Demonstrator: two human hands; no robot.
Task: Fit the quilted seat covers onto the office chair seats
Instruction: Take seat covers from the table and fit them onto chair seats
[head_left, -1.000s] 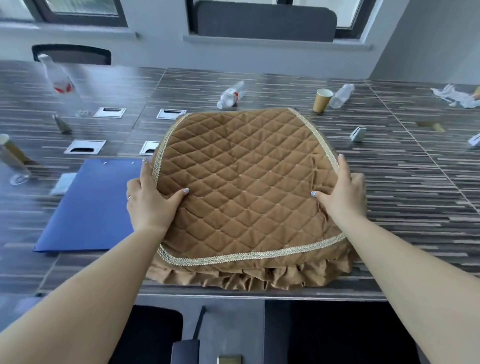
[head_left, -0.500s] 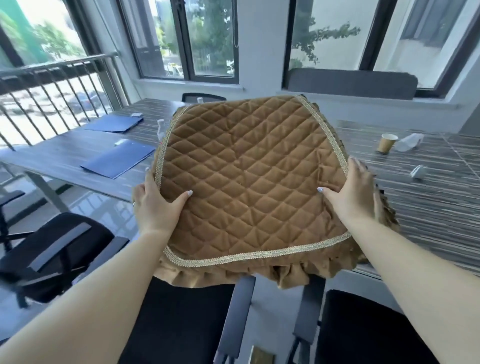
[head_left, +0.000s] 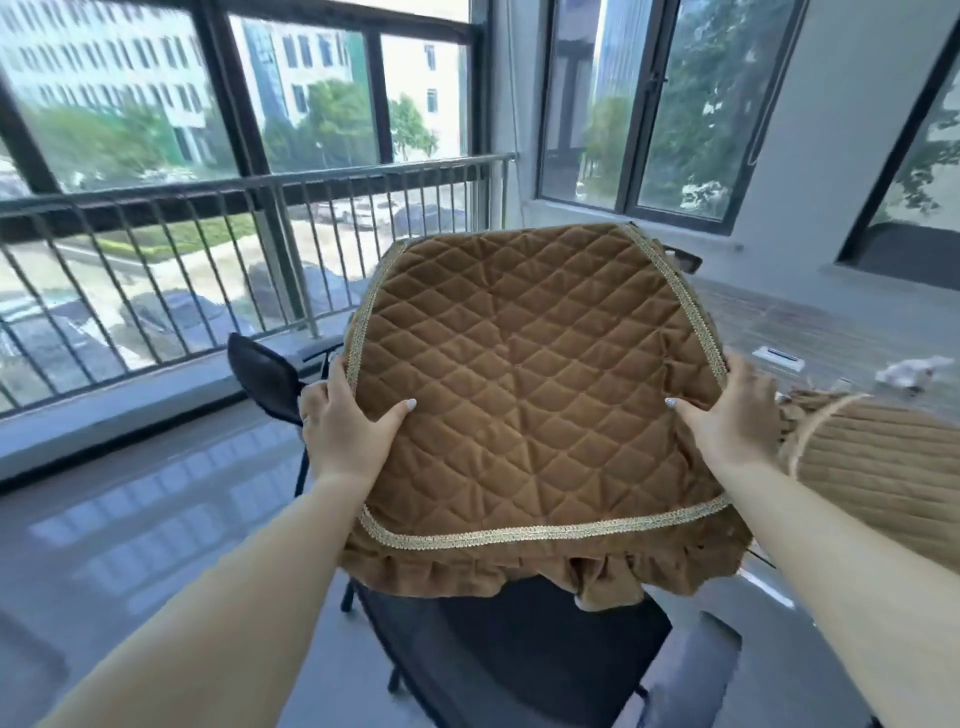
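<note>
Gripping the brown quilted seat cover (head_left: 530, 379) by its side edges, left hand (head_left: 345, 421) and right hand (head_left: 732, 415) fingers pinch it above the black chair seat (head_left: 519, 649).

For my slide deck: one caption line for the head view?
Both hands, left and right, hold a brown quilted seat cover above a black office chair.

The brown quilted cover (head_left: 530, 395) came up off the striped table (head_left: 810, 322) and swung away to the left. It ended up in the air over a black chair seat (head_left: 519, 660), whose seat showed just below the two gripping hands, under the frilly edge.
</note>
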